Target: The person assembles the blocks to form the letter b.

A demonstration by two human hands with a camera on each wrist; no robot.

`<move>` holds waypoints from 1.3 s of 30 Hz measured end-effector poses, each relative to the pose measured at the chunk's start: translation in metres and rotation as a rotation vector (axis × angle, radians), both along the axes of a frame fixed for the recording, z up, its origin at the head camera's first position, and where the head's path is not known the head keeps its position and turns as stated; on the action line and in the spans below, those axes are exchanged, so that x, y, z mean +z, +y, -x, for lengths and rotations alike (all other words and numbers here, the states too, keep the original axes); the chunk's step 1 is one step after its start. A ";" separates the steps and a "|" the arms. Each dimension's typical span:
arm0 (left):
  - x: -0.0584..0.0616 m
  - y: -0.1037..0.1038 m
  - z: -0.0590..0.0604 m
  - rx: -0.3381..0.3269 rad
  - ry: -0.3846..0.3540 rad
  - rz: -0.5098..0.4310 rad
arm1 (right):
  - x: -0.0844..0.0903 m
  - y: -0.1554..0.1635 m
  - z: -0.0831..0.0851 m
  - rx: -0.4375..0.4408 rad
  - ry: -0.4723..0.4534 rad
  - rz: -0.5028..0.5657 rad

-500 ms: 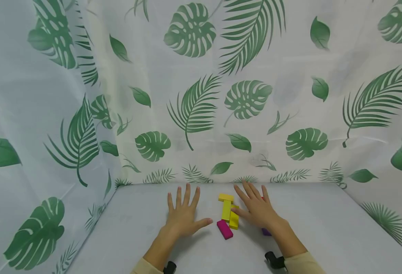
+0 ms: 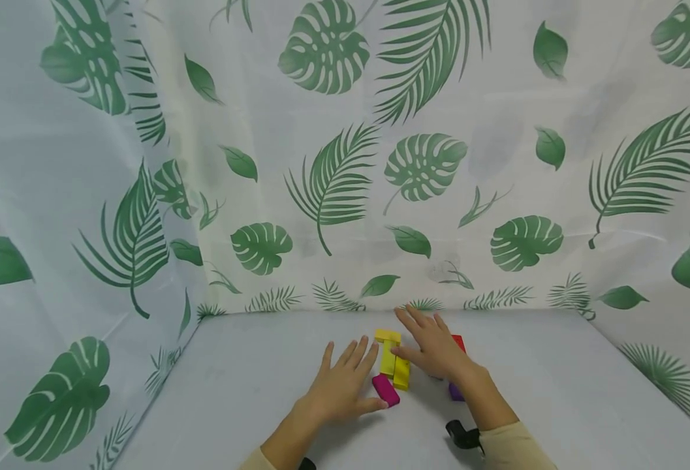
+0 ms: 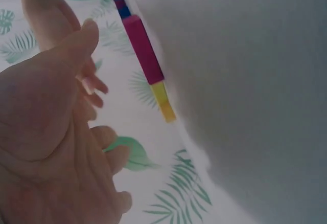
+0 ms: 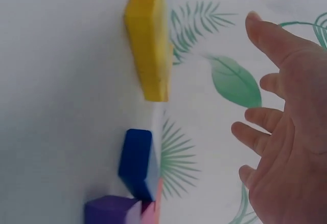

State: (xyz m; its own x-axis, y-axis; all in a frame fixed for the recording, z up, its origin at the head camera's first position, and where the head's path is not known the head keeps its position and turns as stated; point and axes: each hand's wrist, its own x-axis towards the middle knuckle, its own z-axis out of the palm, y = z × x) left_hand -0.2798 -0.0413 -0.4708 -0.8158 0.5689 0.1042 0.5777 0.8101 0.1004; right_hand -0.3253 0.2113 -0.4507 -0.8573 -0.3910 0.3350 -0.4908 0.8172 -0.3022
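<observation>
magenta block (image 2: 386,390) (fingers (image 2: 368,362) near) on table (image 2: 233,365)

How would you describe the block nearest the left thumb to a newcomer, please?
On the pale table, find the yellow blocks between left hand and right hand. At their near end lies the magenta block, unlike its yellow neighbours.

Left grip (image 2: 341,386), right grip (image 2: 437,350) — raised, fingers (image 2: 359,352) extended

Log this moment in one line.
left grip: empty, over table, near magenta block | right grip: empty, over table, near yellow blocks | nearby: red block, blue block, purple block
</observation>
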 end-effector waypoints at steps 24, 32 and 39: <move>-0.002 0.005 -0.013 -0.102 -0.211 0.053 | -0.026 -0.002 -0.002 -0.016 -0.259 -0.095; 0.004 -0.005 -0.012 -0.201 -0.027 -0.022 | -0.030 -0.005 -0.001 -0.034 -0.278 -0.102; 0.002 -0.004 -0.011 -0.167 -0.080 -0.071 | -0.029 -0.004 -0.004 -0.047 -0.306 -0.087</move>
State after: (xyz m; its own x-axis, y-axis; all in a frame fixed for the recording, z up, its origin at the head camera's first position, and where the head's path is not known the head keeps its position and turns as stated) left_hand -0.2692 -0.0454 -0.4687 -0.7183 0.6903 0.0871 0.6911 0.6932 0.2048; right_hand -0.3211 0.2068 -0.4799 -0.9308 -0.3645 0.0261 -0.3491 0.8660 -0.3579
